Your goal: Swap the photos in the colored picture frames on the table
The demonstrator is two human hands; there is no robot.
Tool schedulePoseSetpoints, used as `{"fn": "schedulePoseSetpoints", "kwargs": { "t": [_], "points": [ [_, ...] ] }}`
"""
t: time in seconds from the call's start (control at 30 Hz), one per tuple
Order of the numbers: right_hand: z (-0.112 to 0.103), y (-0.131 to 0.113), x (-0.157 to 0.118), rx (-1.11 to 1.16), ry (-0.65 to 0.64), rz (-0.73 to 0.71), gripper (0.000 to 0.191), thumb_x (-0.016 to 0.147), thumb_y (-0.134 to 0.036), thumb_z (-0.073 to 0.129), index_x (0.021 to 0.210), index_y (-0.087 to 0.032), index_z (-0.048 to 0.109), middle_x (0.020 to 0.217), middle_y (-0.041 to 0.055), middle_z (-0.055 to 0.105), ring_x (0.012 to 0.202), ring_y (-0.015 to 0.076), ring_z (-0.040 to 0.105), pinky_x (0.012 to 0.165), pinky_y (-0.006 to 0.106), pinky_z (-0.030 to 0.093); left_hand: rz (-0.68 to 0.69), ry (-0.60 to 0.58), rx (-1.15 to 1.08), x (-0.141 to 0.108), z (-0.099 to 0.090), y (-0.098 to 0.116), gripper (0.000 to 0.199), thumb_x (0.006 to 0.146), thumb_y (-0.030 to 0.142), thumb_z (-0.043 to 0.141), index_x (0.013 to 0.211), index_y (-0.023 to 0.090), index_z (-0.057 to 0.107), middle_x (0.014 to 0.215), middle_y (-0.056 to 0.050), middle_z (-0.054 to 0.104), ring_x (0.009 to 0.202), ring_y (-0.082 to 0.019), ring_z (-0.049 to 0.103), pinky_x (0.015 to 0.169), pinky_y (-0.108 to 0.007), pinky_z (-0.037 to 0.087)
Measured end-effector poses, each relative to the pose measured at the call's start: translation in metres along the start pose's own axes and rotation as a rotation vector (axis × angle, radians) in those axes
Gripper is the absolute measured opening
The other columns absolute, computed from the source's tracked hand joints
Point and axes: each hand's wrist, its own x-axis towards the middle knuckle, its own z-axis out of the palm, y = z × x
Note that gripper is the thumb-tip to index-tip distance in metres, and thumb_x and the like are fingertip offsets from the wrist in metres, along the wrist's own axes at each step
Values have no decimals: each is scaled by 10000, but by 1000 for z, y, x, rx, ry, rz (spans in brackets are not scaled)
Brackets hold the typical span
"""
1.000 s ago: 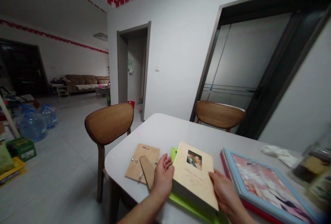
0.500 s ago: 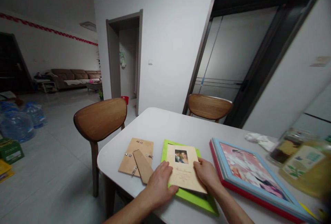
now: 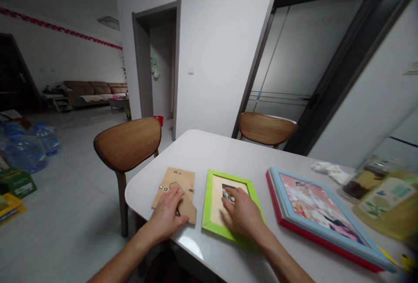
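Observation:
The green photo frame (image 3: 207, 204) lies flat on the table. A cream card (image 3: 216, 215) with a small photo of two people sits inside its border. Over this card is my right hand (image 3: 243, 213), its fingers bent and apart, covering part of the photo; whether the fingertips touch it I cannot tell. To the left lies a brown backing board (image 3: 185, 179) with metal clips and a flat stand leg (image 3: 188, 210). My left hand (image 3: 167, 213) rests across the board and leg, fingers stretched out and thumb apart.
At the right lie stacked picture frames, a light-blue one (image 3: 313, 191) on top of a red one. Beyond them stand a yellow-liquid bottle (image 3: 385, 204), a clear jar (image 3: 359, 180) and crumpled white tissue (image 3: 329, 170). Wooden chairs (image 3: 130, 143) flank the white table (image 3: 209, 148).
The cream card went from between both hands down into the green frame. My left hand moved left onto the backing board. My right hand shifted from the card's edge to above its photo.

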Motion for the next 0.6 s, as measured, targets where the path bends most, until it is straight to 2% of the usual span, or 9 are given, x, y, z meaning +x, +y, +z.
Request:
{"fn": "schedulePoseSetpoints", "kwargs": {
  "t": [0.1, 0.17, 0.23, 0.33, 0.47, 0.6],
  "points": [
    [15, -45, -7, 89, -35, -205, 356, 739, -351, 433, 1021, -171, 556, 915, 98, 586, 867, 204, 510, 760, 307, 356, -80, 8, 50, -8, -11, -32, 656, 615, 282, 614, 1207, 118, 387, 1330, -153, 298, 1234, -261, 239, 1008, -406, 211],
    [30, -69, -9, 61, -30, -274, 381, 680, -424, 502, 974, -191, 565, 868, 93, 585, 855, 238, 497, 761, 357, 345, -95, 20, 56, -12, -11, -45, 637, 633, 310, 604, 1206, 136, 387, 1325, -147, 311, 1229, -253, 256, 1002, -401, 227],
    [44, -84, -9, 43, -20, -266, 379, 628, -421, 556, 924, -184, 569, 843, 96, 569, 840, 252, 492, 752, 380, 344, -79, 35, 58, -15, -7, -52, 619, 651, 329, 596, 1201, 130, 394, 1319, -156, 319, 1224, -247, 268, 1002, -393, 234],
    [56, -92, -4, 156, -17, -216, 337, 637, -276, 548, 954, -162, 548, 869, 92, 536, 804, 203, 505, 736, 327, 374, -40, 76, 73, -16, 2, -58, 607, 648, 329, 610, 1188, 136, 410, 1306, -156, 342, 1215, -250, 288, 1000, -403, 244],
    [44, -92, -1, 388, 56, -206, 390, 671, -189, 490, 1058, -147, 500, 908, 85, 507, 806, 161, 512, 748, 279, 403, 64, 200, 102, -15, 5, -61, 579, 667, 289, 610, 1188, 158, 395, 1303, -143, 352, 1204, -258, 306, 978, -425, 293],
    [6, -87, -3, 483, 210, -287, 315, 680, -205, 500, 990, -162, 538, 899, 69, 504, 805, 152, 510, 757, 288, 424, 251, 403, 159, -7, -11, -41, 547, 724, 258, 565, 1212, 138, 347, 1337, -157, 282, 1239, -260, 223, 982, -439, 289]
  ]
}}
